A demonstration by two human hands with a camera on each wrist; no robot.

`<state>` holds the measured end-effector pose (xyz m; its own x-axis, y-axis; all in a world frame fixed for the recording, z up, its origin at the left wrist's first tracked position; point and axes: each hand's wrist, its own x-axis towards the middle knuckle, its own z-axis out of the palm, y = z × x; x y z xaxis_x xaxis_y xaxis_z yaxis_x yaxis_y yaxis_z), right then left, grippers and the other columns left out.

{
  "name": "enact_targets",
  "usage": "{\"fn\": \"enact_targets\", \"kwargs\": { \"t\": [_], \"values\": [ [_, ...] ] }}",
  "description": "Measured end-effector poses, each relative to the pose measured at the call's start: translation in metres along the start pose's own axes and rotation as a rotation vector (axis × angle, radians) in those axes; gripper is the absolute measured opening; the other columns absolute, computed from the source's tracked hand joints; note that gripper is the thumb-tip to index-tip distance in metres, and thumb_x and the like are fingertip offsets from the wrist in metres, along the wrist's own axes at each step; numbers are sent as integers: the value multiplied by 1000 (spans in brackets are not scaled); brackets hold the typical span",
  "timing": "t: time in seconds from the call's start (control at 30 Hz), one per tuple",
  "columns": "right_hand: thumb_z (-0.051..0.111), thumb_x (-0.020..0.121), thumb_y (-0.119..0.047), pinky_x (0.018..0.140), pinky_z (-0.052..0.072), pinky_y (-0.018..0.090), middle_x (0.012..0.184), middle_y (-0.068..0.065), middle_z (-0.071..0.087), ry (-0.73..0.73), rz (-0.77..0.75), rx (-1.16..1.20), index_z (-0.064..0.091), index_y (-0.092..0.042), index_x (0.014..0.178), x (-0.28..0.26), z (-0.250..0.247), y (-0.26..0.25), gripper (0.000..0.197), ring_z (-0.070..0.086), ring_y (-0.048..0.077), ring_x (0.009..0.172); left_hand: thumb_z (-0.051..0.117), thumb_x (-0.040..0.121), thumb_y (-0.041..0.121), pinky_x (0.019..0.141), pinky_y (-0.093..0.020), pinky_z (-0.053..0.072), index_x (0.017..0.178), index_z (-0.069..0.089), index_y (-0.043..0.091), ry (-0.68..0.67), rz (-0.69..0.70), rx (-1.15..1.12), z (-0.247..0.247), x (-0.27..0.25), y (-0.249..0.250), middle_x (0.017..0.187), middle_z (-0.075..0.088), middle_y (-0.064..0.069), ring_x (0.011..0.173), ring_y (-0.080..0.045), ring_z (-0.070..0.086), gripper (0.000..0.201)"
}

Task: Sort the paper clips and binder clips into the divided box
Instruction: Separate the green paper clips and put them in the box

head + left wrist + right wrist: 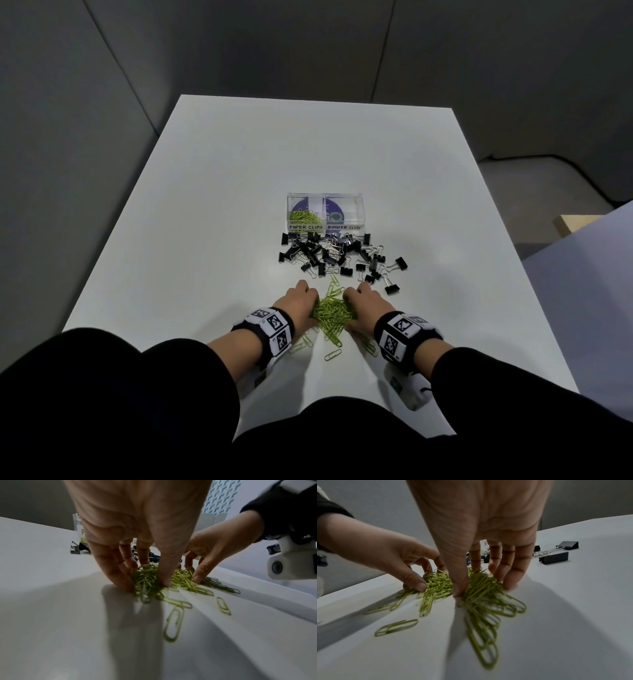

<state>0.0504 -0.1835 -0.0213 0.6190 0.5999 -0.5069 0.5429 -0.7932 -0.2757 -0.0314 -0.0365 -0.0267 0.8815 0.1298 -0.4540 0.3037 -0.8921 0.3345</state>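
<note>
- Gathering a heap of thin green wire paper clips (331,312), the two hands stand on either side of it at the near part of the white desk (212,205).
- The left hand (298,305) has its fingers bent down around the left side of the heap; in the left wrist view its fingertips (120,582) and thumb touch the desk with clips between them.
- The right hand (363,308) does the same on the right side; in the right wrist view its thumb and fingertips (510,584) are curled round a bunch of the clips.
- A few single green clips lie loose on the desk just near the wrists, apart from the heap.
- The small black binder clips with silver wire handles (337,253) are scattered on the desk between the hands and the box, some touching its front wall.
- The clear plastic divided box (346,198) stands beyond them, at about the middle of the desk, with labels "PAPER CLIPS" on the left compartment and "BINDER CLIPS" on the right.
- The left compartment holds some green paper clips already; inside the right compartment no black clips can be seen.
- Both wrists carry white bands with black square markers (274,325).
</note>
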Motion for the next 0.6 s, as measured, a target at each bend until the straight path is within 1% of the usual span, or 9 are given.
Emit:
{"fn": "enact_targets", "kwargs": {
  "t": [0.07, 0.13, 0.23, 0.27, 0.3, 0.43, 0.53, 0.6],
  "values": [
    [67, 81, -22, 90, 49, 41, 124, 12, 42, -15, 1, 5, 44, -14, 120, 2, -2, -1, 46, 49, 29, 108, 62, 86, 19, 94, -39, 47, 122, 47, 9, -16, 17, 14, -2, 2, -1, 128, 40, -12, 109, -29, 51, 40],
    [66, 81, -21, 89, 50, 41, 124, 12, 41, -33, 0, 1, 44, -14, 120, 3, -3, 0, 45, 49, 29, 108, 60, 86, 20, 93, -38, 48, 125, 46, 10, -24, 26, 21, -3, 3, -1, 128, 40, -12, 109, -28, 53, 42],
    [71, 75, -24, 89, 51, 42, 125, 9, 39, -63, -3, 6, 40, -17, 127, 3, -3, -1, 61, 47, 28, 111, 68, 78, 30, 93, -38, 50, 130, 40, 15, -45, 39, 25, -2, 5, 1, 128, 40, -9, 111, -27, 52, 61],
    [72, 73, -25, 90, 51, 43, 124, 9, 39, -65, -7, -1, 39, -19, 129, 3, -3, -2, 65, 47, 28, 112, 70, 77, 31, 93, -39, 49, 131, 39, 15, -52, 42, 35, -1, 5, 2, 128, 40, -9, 111, -27, 52, 65],
    [72, 74, -26, 90, 51, 43, 124, 9, 39, -56, -14, -18, 39, -19, 129, 3, -2, -3, 64, 47, 28, 112, 71, 77, 30, 93, -39, 49, 131, 39, 14, -55, 44, 50, -1, 6, 3, 128, 40, -10, 112, -28, 52, 65],
    [65, 83, -22, 90, 50, 43, 122, 11, 44, -8, -45, -35, 45, -15, 121, 4, -1, -3, 43, 50, 30, 108, 67, 83, 23, 96, -40, 46, 127, 42, 11, -72, 37, 34, -3, 11, 5, 126, 45, -13, 113, -30, 53, 52],
    [58, 88, -18, 89, 50, 41, 119, 13, 47, 14, -71, -30, 50, -11, 115, 5, -3, 3, 29, 54, 31, 103, 62, 87, 22, 94, -36, 44, 122, 47, 9, -78, 46, 15, -5, 10, 2, 123, 49, -13, 110, -29, 54, 40],
    [54, 90, -15, 87, 51, 39, 117, 13, 49, 22, -94, -25, 52, -9, 113, 6, -4, 7, 24, 57, 32, 98, 58, 90, 23, 93, -35, 44, 120, 50, 7, -69, 64, 25, -5, 8, 0, 122, 50, -13, 109, -29, 54, 35]
  ]
}}
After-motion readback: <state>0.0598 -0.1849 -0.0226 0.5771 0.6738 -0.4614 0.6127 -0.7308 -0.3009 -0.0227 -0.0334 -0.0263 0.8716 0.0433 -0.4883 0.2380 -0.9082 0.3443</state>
